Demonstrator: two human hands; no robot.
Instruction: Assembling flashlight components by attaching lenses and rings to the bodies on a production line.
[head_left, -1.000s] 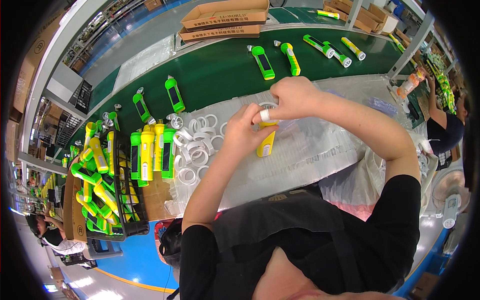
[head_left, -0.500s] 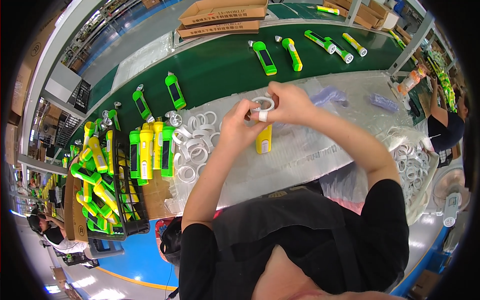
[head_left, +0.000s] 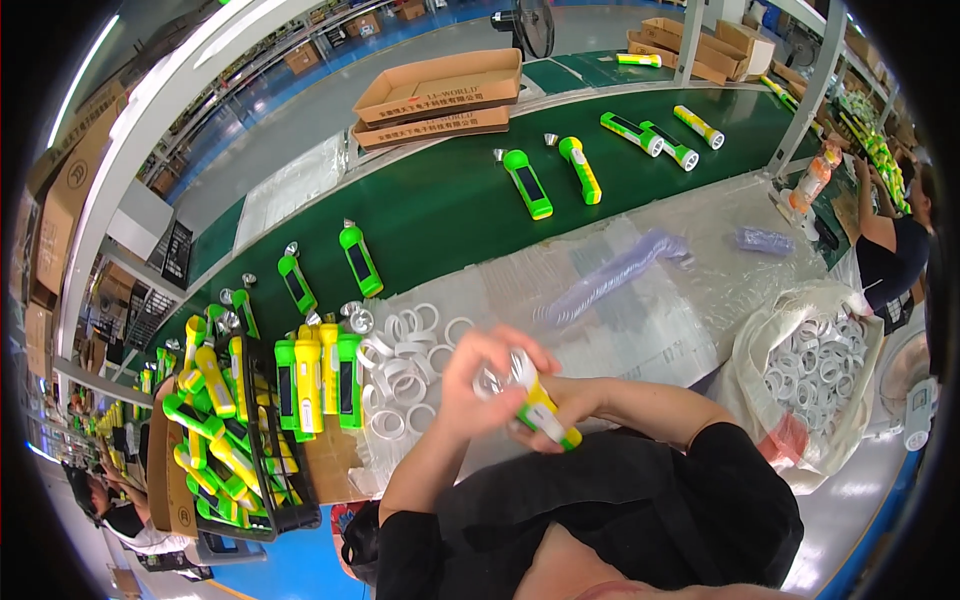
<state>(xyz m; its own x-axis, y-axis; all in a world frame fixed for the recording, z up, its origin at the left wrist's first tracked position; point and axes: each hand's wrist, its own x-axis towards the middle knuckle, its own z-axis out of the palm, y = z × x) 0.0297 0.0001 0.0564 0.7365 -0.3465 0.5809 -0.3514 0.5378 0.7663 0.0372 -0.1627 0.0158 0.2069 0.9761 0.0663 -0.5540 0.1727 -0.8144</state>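
Yellow-green flashlight (head_left: pixel 541 413) now drawn toward apron (head_left: pixel 600 478), white ring (head_left: pixel 522 367) apparently on — right hand (head_left: pixel 572 400) gripping it; left hand (head_left: pixel 474 378) alongside, hold unclear.

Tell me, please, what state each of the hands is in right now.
Left hand: curled at the white end of the torch; blur hides whether it grips.
Right hand: closed, holding the torch's body.

Upper right: three flashlights (head_left: pixel 630 133) grouped and one orange bottle (head_left: pixel 812 182). Upper centre: two green-and-yellow flashlights (head_left: pixel 527 185) and two stacked cartons (head_left: pixel 400 108). Centre: one handheld flashlight (head_left: pixel 540 412). Left: one black basket (head_left: pixel 295 517) and at least four flashlights in a row (head_left: pixel 308 385). Right: one sack (head_left: pixel 742 368). The white rings (head_left: pixel 405 387) overlap too much to count.
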